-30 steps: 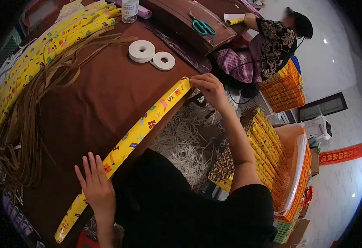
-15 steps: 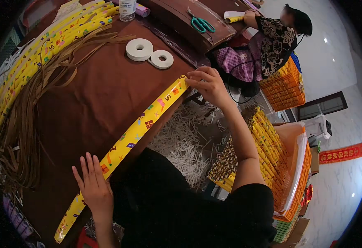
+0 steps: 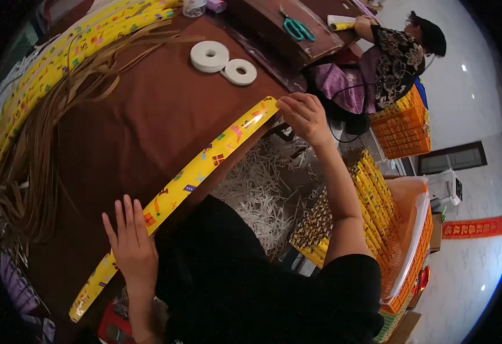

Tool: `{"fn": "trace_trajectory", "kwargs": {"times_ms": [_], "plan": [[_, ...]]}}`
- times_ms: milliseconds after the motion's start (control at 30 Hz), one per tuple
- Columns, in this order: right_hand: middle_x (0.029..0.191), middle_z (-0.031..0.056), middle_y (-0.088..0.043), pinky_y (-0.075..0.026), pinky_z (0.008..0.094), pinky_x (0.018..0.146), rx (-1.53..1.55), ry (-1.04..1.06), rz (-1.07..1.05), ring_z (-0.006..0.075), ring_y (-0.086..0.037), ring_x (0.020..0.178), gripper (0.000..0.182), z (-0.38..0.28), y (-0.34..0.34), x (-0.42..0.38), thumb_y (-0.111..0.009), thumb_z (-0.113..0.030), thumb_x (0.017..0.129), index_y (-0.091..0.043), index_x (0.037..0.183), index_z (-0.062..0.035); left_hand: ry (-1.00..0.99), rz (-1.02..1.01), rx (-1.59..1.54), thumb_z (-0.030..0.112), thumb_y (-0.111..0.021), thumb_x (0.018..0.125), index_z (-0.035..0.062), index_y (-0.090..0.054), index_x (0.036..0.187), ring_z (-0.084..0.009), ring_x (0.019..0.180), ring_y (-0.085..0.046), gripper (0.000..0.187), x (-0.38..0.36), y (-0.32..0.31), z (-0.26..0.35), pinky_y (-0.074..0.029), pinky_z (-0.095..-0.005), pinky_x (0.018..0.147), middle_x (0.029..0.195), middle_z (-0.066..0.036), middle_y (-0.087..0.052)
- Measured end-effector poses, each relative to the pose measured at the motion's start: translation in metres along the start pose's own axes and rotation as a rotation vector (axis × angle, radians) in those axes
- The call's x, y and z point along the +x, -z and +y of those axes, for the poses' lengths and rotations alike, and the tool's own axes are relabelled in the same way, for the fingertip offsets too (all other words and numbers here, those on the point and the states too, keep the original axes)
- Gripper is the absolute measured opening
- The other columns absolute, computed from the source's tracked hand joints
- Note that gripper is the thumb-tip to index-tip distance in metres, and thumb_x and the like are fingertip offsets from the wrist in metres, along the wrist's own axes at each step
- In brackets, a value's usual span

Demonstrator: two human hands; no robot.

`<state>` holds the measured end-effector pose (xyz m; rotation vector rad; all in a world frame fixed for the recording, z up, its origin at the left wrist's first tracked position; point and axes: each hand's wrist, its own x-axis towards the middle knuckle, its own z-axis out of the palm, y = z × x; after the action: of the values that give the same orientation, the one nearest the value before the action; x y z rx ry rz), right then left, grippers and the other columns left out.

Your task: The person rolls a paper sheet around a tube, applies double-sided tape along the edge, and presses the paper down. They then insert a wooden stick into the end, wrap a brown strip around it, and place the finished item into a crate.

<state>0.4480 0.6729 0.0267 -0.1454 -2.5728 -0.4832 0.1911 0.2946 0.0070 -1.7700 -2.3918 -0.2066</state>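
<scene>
A long yellow roll of printed wrapping paper [image 3: 205, 163] slants across the table's near edge, its lower end tapering at the bottom left. My left hand [image 3: 133, 241] lies flat over the lower part of the roll, fingers stretched out. At the upper end, my right hand [image 3: 307, 117] has its fingers bent and pressed together on the roll's tip; the thumb is mostly hidden. Two white rolls of tape [image 3: 209, 57] lie on the brown tablecloth [image 3: 130, 132] beyond the roll.
Brown strips [image 3: 33, 172] and several yellow rolls [image 3: 44, 74] lie at the left. Green-handled scissors [image 3: 298, 30] rest on a raised board. White shredded paper [image 3: 257, 195] covers the floor. An orange crate [image 3: 411, 269] stands right, beside stacked yellow tubes. Another person [image 3: 397, 63] sits at the back.
The whole view has shifted, so the table things appear farther right and slightly higher. My right fingers are bent more closely round the roll's tip. My left hand stays flat on the roll.
</scene>
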Motion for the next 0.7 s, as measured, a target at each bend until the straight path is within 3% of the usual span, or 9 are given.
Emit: {"fn": "trace_trajectory", "kwargs": {"times_ms": [100,200,333,433,500,600,700], "plan": [[0.112,0.0031,-0.067,-0.048,0.0393,0.085,0.003,-0.092,0.015,0.0253,-0.060,0.104,0.036,-0.003,-0.006,0.000,-0.067,-0.004,0.078,-0.066,0.113,-0.0102,0.008,0.019,-0.022,0.003,-0.057,0.084,-0.0041,-0.047,0.136,-0.0344,0.134,-0.043,0.053,0.003,0.002,-0.001,-0.027,-0.0559,0.114,0.141,-0.020,-0.048],[0.124,0.0046,-0.063,-0.043,0.0410,0.093,0.081,-0.149,-0.003,0.0273,-0.056,0.114,0.045,-0.002,-0.010,-0.007,-0.055,0.005,0.083,-0.063,0.124,-0.0108,0.015,0.022,-0.038,0.008,-0.060,0.083,-0.0033,-0.049,0.134,-0.0335,0.134,-0.044,0.053,0.003,0.005,-0.001,-0.027,-0.0552,0.114,0.139,-0.019,-0.049],[0.131,0.0087,-0.058,-0.037,0.0457,0.099,0.142,-0.184,0.082,0.0304,-0.053,0.120,0.051,-0.034,-0.007,0.010,-0.058,0.002,0.083,-0.054,0.133,-0.0093,0.020,0.046,-0.048,0.014,-0.062,0.084,-0.0033,-0.050,0.132,-0.0334,0.131,-0.046,0.053,0.004,0.005,-0.003,-0.030,-0.0548,0.112,0.137,-0.018,-0.051],[0.133,0.0089,-0.056,-0.040,0.0464,0.103,0.408,-0.005,-0.051,0.0311,-0.052,0.124,0.054,-0.101,0.003,0.049,-0.068,-0.006,0.080,-0.055,0.131,-0.0100,0.012,0.023,-0.029,0.016,-0.060,0.085,-0.0026,-0.052,0.131,-0.0329,0.130,-0.047,0.050,0.005,0.009,-0.004,-0.031,-0.0543,0.111,0.136,-0.018,-0.053],[0.135,0.0077,-0.055,-0.042,0.0447,0.105,0.539,0.111,-0.102,0.0290,-0.050,0.127,0.049,-0.144,0.003,0.072,-0.069,-0.012,0.082,-0.056,0.130,-0.0099,0.003,0.068,-0.050,0.016,-0.058,0.087,-0.0022,-0.052,0.131,-0.0326,0.130,-0.048,0.048,0.004,0.006,-0.005,-0.032,-0.0541,0.111,0.135,-0.017,-0.053],[0.134,0.0080,-0.056,-0.043,0.0424,0.105,0.499,0.251,-0.133,0.0267,-0.051,0.128,0.039,-0.185,0.005,0.097,-0.057,-0.011,0.087,-0.059,0.126,-0.0088,0.000,0.063,-0.034,0.017,-0.056,0.088,-0.0016,-0.053,0.131,-0.0321,0.128,-0.049,0.047,0.002,0.004,-0.006,-0.033,-0.0546,0.110,0.134,-0.016,-0.055],[0.131,0.0085,-0.058,-0.045,0.0428,0.103,0.547,0.234,-0.039,0.0277,-0.054,0.125,0.038,-0.200,-0.005,0.105,-0.059,-0.013,0.085,-0.062,0.123,-0.0073,-0.012,0.075,-0.016,0.017,-0.055,0.089,-0.0012,-0.053,0.132,-0.0316,0.127,-0.050,0.047,0.002,0.003,-0.007,-0.032,-0.0558,0.110,0.133,-0.016,-0.056]]}}
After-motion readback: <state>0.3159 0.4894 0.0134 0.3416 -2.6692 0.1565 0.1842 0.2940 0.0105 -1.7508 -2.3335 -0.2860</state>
